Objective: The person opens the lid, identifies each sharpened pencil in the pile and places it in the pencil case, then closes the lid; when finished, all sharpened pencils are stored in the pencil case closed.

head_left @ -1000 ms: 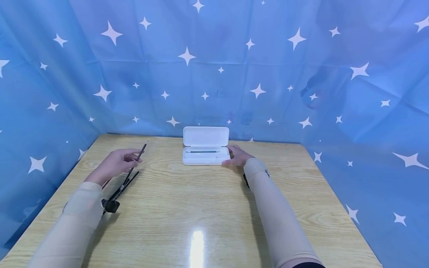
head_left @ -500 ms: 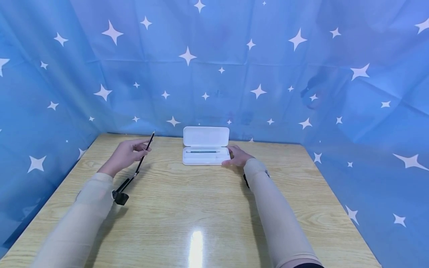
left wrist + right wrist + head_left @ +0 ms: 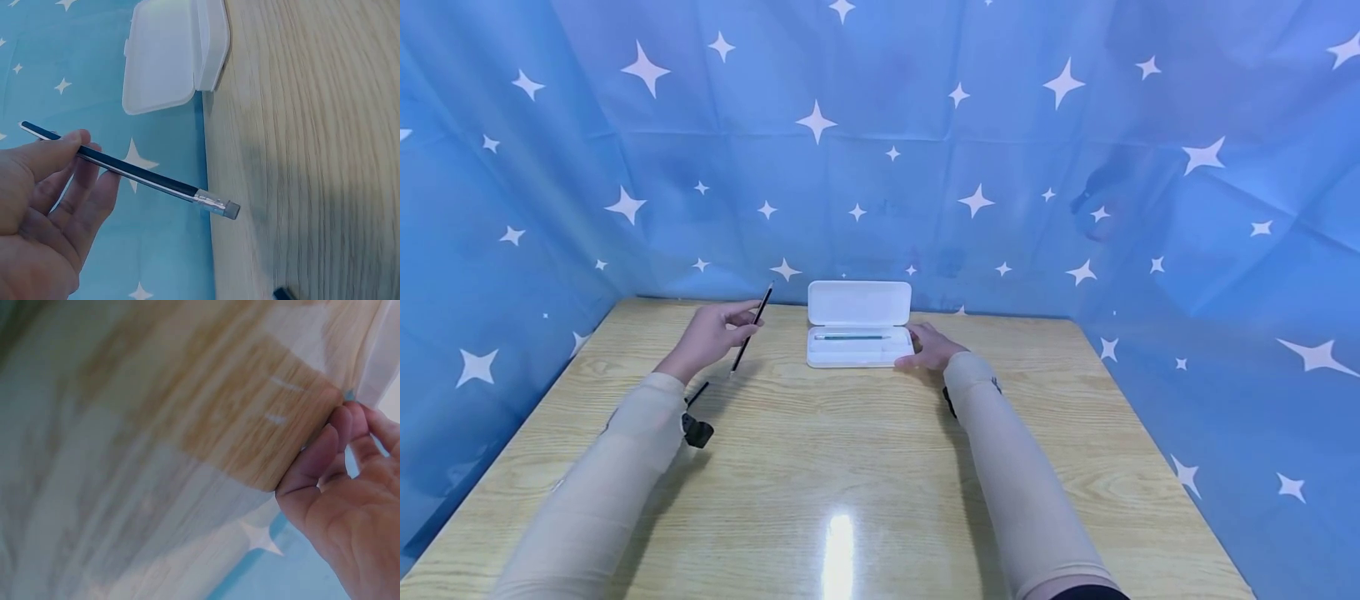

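A black pencil (image 3: 137,172) with a grey eraser in a silver ferrule is pinched between the thumb and fingers of my left hand (image 3: 711,333). It is held tilted above the table, left of the white pencil case (image 3: 820,364). The case stands with its lid (image 3: 859,303) raised, and a green pencil (image 3: 852,337) lies inside. My right hand (image 3: 931,347) grips the case's right end, thumb at the front and fingers behind. Under my left wrist, a second dark stick (image 3: 697,393) lies on the table, mostly hidden by the arm.
The wooden table (image 3: 835,442) reaches back to a blue curtain (image 3: 880,192) with white stars. The case is close to the table's far edge. A black wrist camera (image 3: 697,431) sticks out from the left sleeve.
My left hand has moved right and slightly away with the black pencil, toward the case, leaving the second dark stick behind. The right hand and the case have stayed put.
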`<state>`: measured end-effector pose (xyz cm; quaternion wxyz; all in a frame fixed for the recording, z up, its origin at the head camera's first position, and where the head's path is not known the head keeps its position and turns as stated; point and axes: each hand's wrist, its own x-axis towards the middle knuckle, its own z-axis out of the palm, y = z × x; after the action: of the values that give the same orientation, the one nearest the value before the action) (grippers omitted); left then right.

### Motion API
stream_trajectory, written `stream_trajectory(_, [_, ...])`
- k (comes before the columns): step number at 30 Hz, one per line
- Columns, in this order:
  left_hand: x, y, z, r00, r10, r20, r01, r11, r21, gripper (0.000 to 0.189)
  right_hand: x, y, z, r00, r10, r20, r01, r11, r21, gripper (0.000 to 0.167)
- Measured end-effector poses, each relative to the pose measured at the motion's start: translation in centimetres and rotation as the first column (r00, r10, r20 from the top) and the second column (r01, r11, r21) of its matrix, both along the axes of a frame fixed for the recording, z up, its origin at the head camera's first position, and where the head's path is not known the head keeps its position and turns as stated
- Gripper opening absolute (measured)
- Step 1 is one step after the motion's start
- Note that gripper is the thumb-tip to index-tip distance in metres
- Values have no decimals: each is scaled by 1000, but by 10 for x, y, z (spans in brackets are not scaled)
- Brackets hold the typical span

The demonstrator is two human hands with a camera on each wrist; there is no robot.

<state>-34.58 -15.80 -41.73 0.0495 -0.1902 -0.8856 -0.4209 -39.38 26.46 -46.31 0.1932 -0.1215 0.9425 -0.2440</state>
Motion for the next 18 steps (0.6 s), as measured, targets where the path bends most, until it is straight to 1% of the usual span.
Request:
stream_trajectory(4, [-8, 12, -1, 1000, 6, -12, -6, 1000, 22, 48, 8, 0, 8, 1000, 9, -11, -9, 1000, -3, 94])
stream_trajectory(9, [-15, 23, -1, 1000, -2, -13, 2, 999, 43, 46, 12, 0, 11, 1000, 4, -11, -4, 1000, -8, 93])
stream_trajectory(13, [-19, 28, -2, 1000, 3, -27, -2, 999, 41, 46, 12, -2, 10, 1000, 3, -16, -3, 1000, -17, 93])
stream_trajectory(18, [-23, 32, -3, 998, 26, -52, -24, 999, 33, 45, 9, -1, 8, 1000, 13, -25, -13, 1000, -28, 93])
